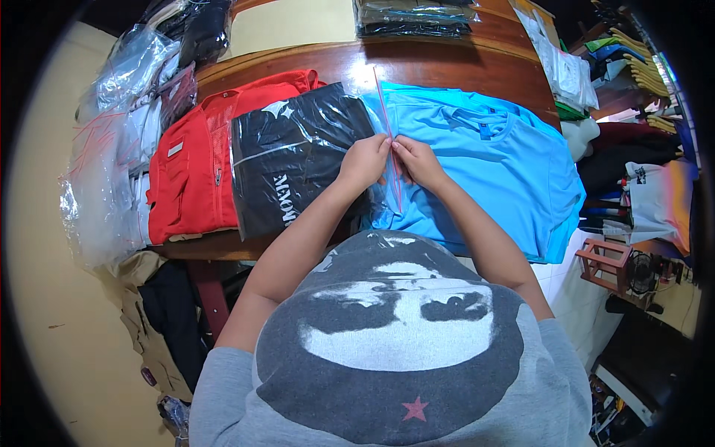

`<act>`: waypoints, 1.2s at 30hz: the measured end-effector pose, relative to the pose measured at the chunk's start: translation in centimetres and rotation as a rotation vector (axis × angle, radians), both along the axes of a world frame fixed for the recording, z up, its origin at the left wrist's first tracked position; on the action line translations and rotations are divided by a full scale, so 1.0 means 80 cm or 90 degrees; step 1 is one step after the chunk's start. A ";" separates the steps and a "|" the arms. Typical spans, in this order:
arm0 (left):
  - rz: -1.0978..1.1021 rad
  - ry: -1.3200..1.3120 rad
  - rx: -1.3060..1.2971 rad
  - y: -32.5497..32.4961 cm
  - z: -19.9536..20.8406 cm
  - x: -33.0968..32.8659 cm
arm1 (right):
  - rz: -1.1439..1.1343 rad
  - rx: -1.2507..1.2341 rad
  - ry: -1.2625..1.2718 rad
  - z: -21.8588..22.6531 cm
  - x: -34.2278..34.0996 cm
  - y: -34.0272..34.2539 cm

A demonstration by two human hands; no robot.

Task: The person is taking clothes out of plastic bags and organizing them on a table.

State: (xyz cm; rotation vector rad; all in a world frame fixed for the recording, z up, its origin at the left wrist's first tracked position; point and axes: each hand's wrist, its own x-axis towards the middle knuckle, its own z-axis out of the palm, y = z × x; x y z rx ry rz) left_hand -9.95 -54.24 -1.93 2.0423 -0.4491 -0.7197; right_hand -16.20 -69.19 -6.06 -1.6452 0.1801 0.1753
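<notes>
My left hand and my right hand meet at the red zip strip of a clear plastic bag. Both pinch this edge between thumb and fingers, almost touching each other. A folded black garment with white print lies inside clear plastic to the left, seemingly in the same bag. Light blue T-shirts are spread in a stack under and beside my right hand. Left of the black garment, partly covered by it, rests a red zippered garment.
Clear plastic bags with red strips hang over the table's left side. Bagged dark garments are piled at the far edge of the wooden table. On the right stand hangers, a small reddish stool and a fan.
</notes>
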 end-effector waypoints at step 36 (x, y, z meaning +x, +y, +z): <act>-0.094 0.103 -0.055 0.023 0.000 -0.008 | 0.019 -0.037 0.019 0.025 -0.002 0.002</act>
